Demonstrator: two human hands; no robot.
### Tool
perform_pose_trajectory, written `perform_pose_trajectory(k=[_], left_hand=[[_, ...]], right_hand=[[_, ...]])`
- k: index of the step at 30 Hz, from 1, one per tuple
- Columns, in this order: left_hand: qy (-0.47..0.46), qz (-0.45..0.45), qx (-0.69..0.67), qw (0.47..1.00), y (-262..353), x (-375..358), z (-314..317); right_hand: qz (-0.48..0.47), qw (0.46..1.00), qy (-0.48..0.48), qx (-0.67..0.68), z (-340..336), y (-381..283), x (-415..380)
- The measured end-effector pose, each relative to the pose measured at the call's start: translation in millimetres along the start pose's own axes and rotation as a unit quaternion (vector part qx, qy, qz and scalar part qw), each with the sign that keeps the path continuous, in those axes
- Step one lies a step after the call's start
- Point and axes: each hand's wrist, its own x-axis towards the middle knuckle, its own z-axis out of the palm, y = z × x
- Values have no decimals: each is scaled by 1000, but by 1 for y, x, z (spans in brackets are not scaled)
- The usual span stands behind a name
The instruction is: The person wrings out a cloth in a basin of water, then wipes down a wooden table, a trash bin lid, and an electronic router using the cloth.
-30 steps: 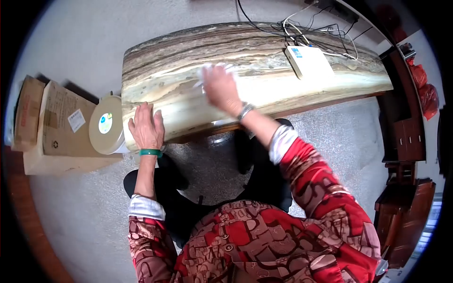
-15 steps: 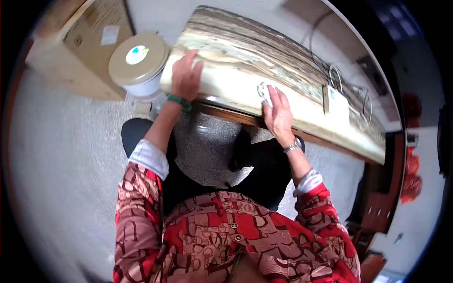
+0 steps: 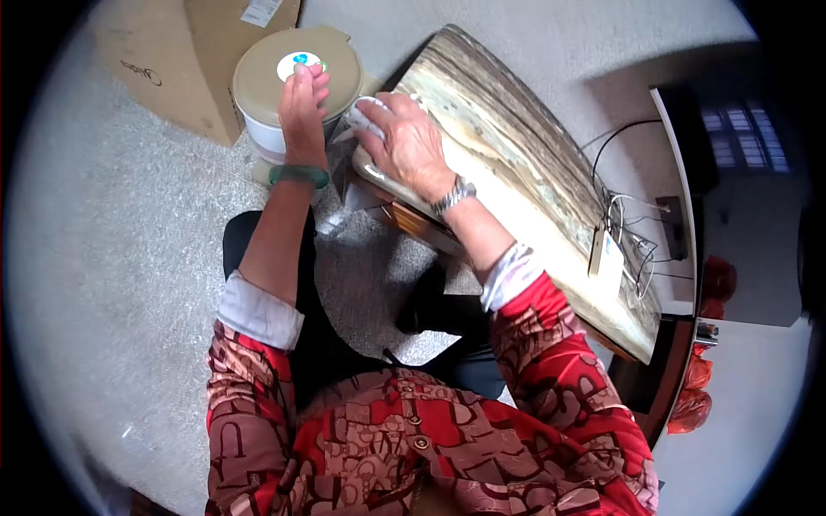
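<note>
White cloth at the desk's left end, clasped by the right hand; presumably light, limp, best gripped bunched beneath the fingers. Left hand: fingers loosely extended over the lidded bucket, contact uncertain.

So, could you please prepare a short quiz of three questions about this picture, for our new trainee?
1. Multiple choice: which hand holds the crumpled white cloth? A: left. B: right. C: neither.
2. True or false: the flat white box lies on the brown-and-cream, stone-patterned tabletop.
3. Fill in the gap: the left hand, seen over the round beige lid of a bucket, has a ____ at its wrist.

Key:
1. B, the right hand.
2. True.
3. Round green bangle.
</note>
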Motion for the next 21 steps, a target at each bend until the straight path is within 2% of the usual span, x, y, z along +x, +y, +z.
perform_pose_trajectory(k=[3, 6, 7, 8, 9, 10, 11, 12, 13, 14, 15, 16, 18, 19, 20, 21], left_hand=[[7, -58, 9, 998, 1, 7, -4], [-11, -58, 69, 996, -14, 25, -6], [-9, -56, 67, 996, -22, 28, -7], [-67, 33, 92, 993, -30, 31, -6], [-124, 120, 116, 978, -34, 33, -4], [-125, 120, 116, 978, -28, 31, 4], [-149, 163, 187, 957, -24, 25, 14], [-175, 204, 257, 928, -21, 21, 23], [-180, 206, 258, 927, -28, 22, 30], [-236, 186, 282, 911, -40, 23, 36], [-290, 167, 304, 892, -47, 24, 43], [-292, 167, 303, 891, -45, 28, 49], [-259, 155, 372, 878, -38, 39, 57], [-274, 105, 384, 876, -31, 45, 58], [-273, 104, 383, 876, -37, 54, 56], [-280, 71, 368, 884, -49, 68, 50]], right_hand=[[22, 999, -10, -47, 14, 43, 38], [80, 994, -32, -63, 8, 77, 59], [104, 991, -70, -55, 6, 78, 61], [101, 991, -69, -55, 5, 79, 65], [133, 986, -98, 36, 8, 84, 68], [164, 970, -126, 126, -6, 67, 75], [200, 924, -191, 265, -32, 54, 70], [203, 924, -188, 265, -30, 57, 67], [241, 903, -142, 327, -27, 61, 65], [278, 875, -94, 386, -25, 64, 62], [331, 826, -90, 448, -47, 40, 63], [342, 791, -48, 506, -44, 44, 62], [352, 774, -10, 526, -53, 47, 48], [354, 774, -9, 526, -55, 55, 36], [310, 868, 8, 389, -56, 70, 18], [254, 936, 24, 241, -57, 82, 2]])
